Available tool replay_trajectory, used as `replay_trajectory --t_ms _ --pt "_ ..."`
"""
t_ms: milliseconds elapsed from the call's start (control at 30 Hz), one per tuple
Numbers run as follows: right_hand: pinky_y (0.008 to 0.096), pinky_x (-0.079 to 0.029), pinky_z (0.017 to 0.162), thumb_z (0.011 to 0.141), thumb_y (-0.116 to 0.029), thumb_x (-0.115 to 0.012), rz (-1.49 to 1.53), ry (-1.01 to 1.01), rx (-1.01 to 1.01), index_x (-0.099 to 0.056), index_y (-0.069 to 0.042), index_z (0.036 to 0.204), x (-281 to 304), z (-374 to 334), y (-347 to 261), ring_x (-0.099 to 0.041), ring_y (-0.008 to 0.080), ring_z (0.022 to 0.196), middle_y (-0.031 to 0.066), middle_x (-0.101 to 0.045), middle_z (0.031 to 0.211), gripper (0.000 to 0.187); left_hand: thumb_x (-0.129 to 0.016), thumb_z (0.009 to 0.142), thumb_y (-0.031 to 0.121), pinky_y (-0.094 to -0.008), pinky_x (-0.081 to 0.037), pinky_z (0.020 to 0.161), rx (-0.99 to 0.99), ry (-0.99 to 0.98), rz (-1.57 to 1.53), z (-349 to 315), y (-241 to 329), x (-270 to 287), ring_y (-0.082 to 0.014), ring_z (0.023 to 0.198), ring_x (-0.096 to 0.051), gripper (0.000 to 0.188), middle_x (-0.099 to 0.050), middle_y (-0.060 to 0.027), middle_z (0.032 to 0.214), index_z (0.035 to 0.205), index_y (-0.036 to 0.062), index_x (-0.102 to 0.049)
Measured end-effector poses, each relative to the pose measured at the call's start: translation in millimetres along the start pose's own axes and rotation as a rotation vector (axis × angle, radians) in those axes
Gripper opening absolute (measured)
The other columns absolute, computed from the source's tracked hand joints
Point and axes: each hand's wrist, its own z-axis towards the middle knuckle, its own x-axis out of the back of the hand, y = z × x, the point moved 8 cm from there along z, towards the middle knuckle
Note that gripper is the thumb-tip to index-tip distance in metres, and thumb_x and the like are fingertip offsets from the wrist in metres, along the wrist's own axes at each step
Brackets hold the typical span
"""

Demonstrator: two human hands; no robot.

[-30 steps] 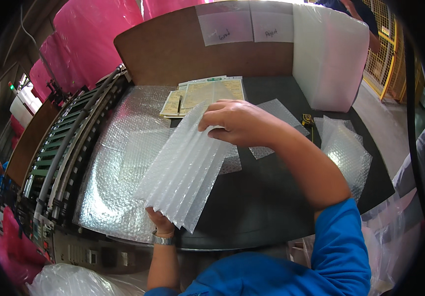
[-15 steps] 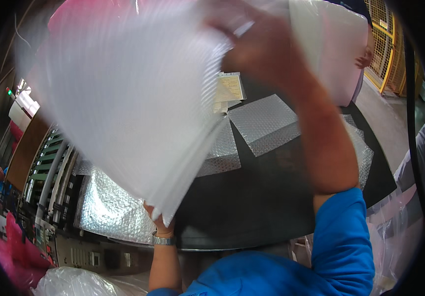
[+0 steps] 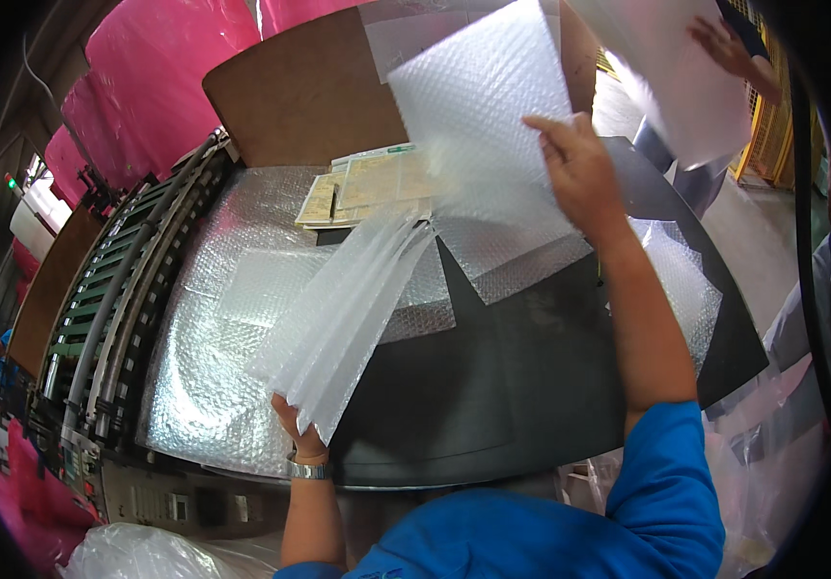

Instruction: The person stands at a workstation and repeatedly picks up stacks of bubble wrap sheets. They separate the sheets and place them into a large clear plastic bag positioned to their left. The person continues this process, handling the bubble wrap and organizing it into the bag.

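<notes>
My left hand (image 3: 299,430), with a watch on the wrist, is closed round the near end of a fanned bundle of thin bubble-wrap bags (image 3: 348,333). Its fingers are partly hidden by the plastic. Farther off and to the right, my right hand (image 3: 581,179) pinches the right edge of a single bubble-wrap bag (image 3: 488,92), raised above the table and slightly blurred at its lower end. Below that bag, flat bubble-wrap pieces (image 3: 531,259) lie on the black tabletop (image 3: 454,405). A large shiny bubble-wrap sheet (image 3: 198,386) spreads under the bundle at the left.
Yellowish papers (image 3: 386,181) with a pen lie at the table's middle back. A roller machine (image 3: 116,299) borders the left side. More bubble-wrap pieces (image 3: 681,289) lie right of my arm. Behind stand a brown board (image 3: 309,92) and pink plastic (image 3: 169,77). At right, another person's hand (image 3: 724,48) touches white sheeting.
The wide plastic that filled the upper left has come down and apart. My right hand has moved right and lower, holding one bag; my left hand stays nearly in place with the bundle.
</notes>
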Motion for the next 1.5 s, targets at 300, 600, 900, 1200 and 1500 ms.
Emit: replay_trajectory --t_ms 300,600,900,1200,1500 --pt "0.0326 -0.046 0.07 0.071 -0.007 -0.058 0.072 -0.185 0.16 -0.062 -0.017 0.093 -35 -25 -45 -0.054 0.0259 0.078 0.0087 -0.048 0.084 0.024 -0.062 0.078 0.021 -0.0351 -0.042 0.083 0.238 -0.025 -0.323 -4 -20 -6 -0.0223 0.101 -0.049 0.048 -0.048 -0.0122 0.111 0.114 0.0012 -0.039" --pt "0.0322 -0.047 0.07 0.07 -0.022 -0.065 0.225 -0.472 0.459 -0.064 -0.017 0.091 -66 -49 -115 -0.052 0.0236 0.085 0.008 -0.047 0.091 0.021 -0.056 0.081 0.011 -0.0363 -0.045 0.066 0.177 0.179 -0.359 -2 -21 3 -0.0261 0.079 -0.058 0.017 -0.06 -0.0127 0.09 0.092 -0.0015 -0.056" --pt "0.0332 -0.045 0.073 0.063 -0.03 -0.07 0.354 -0.532 0.532 -0.064 -0.015 0.085 -62 -51 -125 -0.051 0.0243 0.086 0.0077 -0.046 0.09 0.027 -0.048 0.086 0.034 -0.0374 -0.04 0.088 0.179 -0.092 -0.127 -22 -69 -3 -0.0207 0.105 -0.045 0.042 -0.044 -0.0097 0.116 0.115 0.0058 -0.037" --pt "0.0334 -0.045 0.072 0.065 -0.025 -0.068 0.193 -0.486 0.559 -0.059 -0.014 0.078 -68 -55 -129 -0.05 0.0244 0.085 0.0067 -0.048 0.089 0.019 -0.062 0.079 0.021 -0.0355 -0.034 0.093 -0.125 -0.129 0.32 6 12 -8 -0.0182 0.109 -0.04 0.053 -0.043 -0.0077 0.118 0.121 0.0025 -0.034" --pt "0.0257 -0.041 0.071 0.076 -0.019 -0.063 0.281 0.009 0.025 -0.056 -0.006 0.089 149 19 -46 -0.05 0.0122 0.081 0.0038 -0.052 0.089 0.02 -0.063 0.079 0.019 -0.0373 -0.037 0.09 0.268 0.088 -0.247 29 40 -5 -0.0279 0.103 -0.045 0.056 -0.043 -0.0216 0.117 0.118 -0.0071 -0.032"
